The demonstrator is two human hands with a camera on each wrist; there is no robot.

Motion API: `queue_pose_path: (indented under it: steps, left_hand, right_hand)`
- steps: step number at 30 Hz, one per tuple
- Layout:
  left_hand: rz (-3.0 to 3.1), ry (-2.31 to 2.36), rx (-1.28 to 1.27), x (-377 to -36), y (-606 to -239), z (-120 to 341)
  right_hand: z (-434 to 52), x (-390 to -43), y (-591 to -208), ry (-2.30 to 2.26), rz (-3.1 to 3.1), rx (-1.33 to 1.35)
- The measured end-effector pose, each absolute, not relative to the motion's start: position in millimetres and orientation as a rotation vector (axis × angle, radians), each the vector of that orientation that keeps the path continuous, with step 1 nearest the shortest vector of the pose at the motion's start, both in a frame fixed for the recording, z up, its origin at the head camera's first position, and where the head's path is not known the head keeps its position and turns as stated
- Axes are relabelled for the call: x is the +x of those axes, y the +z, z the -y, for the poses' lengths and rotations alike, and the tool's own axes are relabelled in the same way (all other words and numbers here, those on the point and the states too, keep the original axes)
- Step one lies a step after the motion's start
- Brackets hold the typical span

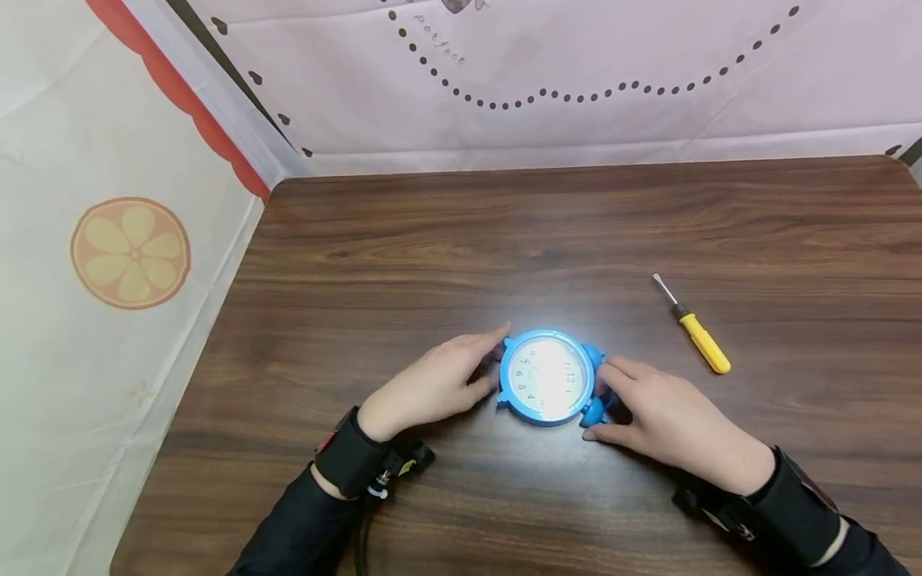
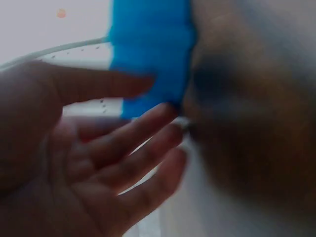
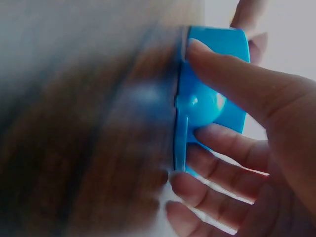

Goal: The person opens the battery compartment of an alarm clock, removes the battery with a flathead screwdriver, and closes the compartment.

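Yellow screwdriver – on wood table.

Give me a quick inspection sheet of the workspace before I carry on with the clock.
Surface: dark wooden table, bare around the work.
Job's things: blue alarm clock lying face up, its dial washed out by glare.
Clutter: yellow-handled screwdriver lying right of the clock, apart from it.
Hands: left hand touches the clock's left side, fingers fairly straight; right hand holds the right side, fingers around a round blue bell.
Cables: a short cord at the left wrist strap.
Surroundings: printed cloth screens behind and on the left, with an orange-slice print.
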State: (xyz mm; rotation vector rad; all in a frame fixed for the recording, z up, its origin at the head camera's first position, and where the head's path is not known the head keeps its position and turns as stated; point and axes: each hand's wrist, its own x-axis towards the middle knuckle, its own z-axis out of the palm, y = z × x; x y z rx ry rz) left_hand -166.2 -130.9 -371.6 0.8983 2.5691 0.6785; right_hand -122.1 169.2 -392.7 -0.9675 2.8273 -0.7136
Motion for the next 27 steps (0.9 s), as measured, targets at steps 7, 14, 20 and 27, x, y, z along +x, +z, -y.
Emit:
queue_pose_path:
  steps: [7,14,20,27]
  left_hand:
    - [-2.407,0.642,0.844,-165,-365,140]
    - [-2.497,0.712,0.939,-166,-378,139]
    - [-2.510,0.790,0.961,-169,-384,145]
    - [-2.432,0.933,0.907,-175,-385,151]
  right_hand:
    - [-174,-126,-396,-0.727,-2.795,-1.038]
    - [-179,-127,-397,-0.760,-2.790,-1.120]
    - [-180,-128,-396,-0.800,-2.763,-1.176]
    - [-184,-127,-388,-1.013,-2.626,-1.033]
